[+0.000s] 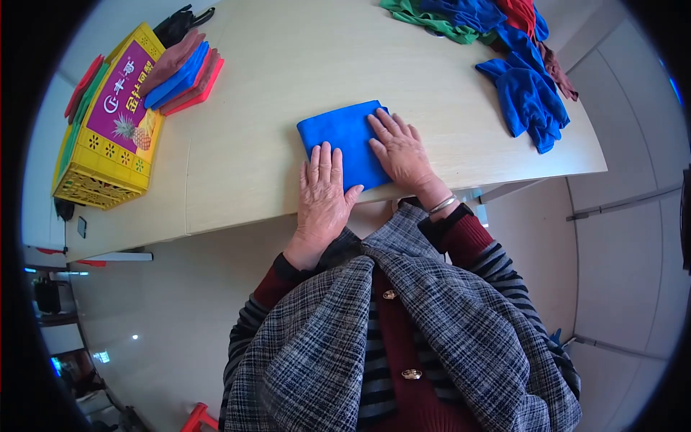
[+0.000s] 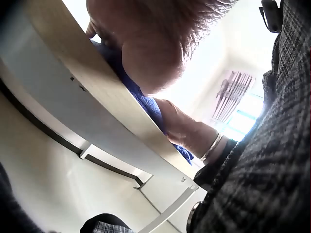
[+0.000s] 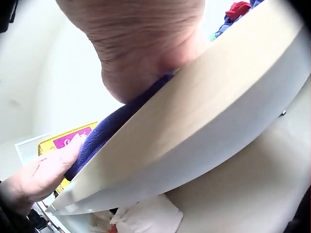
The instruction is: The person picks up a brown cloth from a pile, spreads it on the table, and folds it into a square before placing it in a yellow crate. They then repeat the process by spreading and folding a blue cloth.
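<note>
A folded blue cloth [image 1: 353, 133] lies flat on the table near its front edge. My left hand [image 1: 324, 194] rests on the cloth's lower left part with fingers straight. Across its right edge lies my right hand [image 1: 403, 151], fingers extended, a bracelet at the wrist. In the left wrist view, the left hand [image 2: 146, 39] presses the blue cloth [image 2: 129, 82], with the right hand [image 2: 182, 126] beyond it. The right wrist view has the right hand [image 3: 141, 43] on the cloth [image 3: 109, 128] and the left hand [image 3: 46, 172] at its far end.
On the table's left stands a yellow crate [image 1: 108, 169] with a pineapple label; folded brown, blue and red cloths [image 1: 183, 75] hang over its side. Crumpled blue, green, red and brown cloths [image 1: 529, 93] lie at the right back. A black item [image 1: 180, 25] sits behind the crate.
</note>
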A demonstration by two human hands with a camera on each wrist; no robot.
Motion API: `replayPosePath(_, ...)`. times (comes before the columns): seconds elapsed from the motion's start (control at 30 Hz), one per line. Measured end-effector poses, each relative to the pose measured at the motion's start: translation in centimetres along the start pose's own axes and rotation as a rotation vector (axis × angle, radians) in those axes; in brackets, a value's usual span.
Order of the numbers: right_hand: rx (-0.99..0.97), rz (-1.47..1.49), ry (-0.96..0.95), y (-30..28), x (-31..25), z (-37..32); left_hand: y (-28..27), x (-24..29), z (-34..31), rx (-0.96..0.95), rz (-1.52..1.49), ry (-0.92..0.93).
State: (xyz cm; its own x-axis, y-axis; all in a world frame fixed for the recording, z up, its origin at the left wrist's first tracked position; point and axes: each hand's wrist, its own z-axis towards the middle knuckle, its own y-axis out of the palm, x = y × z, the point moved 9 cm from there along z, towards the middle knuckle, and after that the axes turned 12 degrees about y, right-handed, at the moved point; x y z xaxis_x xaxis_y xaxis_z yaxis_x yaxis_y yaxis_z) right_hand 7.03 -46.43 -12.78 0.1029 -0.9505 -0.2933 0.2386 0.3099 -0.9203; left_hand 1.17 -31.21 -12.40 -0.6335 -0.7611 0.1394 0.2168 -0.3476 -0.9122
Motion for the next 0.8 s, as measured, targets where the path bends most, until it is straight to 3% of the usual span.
replayPosePath(0.07,0.002,0.01,0.018,-0.3,1.1,-0.1,-0.1,0.0,-0.3,-0.024,0.024,0.001)
replayPosePath(0.17,0.01,-0.206,0.115,-1.5,2.2,-0.1,-0.7,-0.7,-0.6,-0.04,0.02,0.002)
replayPosePath(0.3,0.18,-0.149,0.005,-3.5,-0.6,0.3,-1.1,-2.4,1.1,-0.047,0.0,-0.002)
replayPosePath(0.4,-0.003,0.05,-0.131,-1.1,-4.8,1.0,-1.0,-3.3,2.7,0.02,0.033,-0.022)
replayPosePath(0.53,-0.026,-0.066,-0.254,1.7,-6.2,1.6,1.4,-4.4,3.8,0.046,0.025,-0.016)
replayPosePath(0.8,-0.032,-0.05,-0.108,1.5,-3.5,1.7,1.4,-4.4,2.9,-0.036,0.041,-0.033)
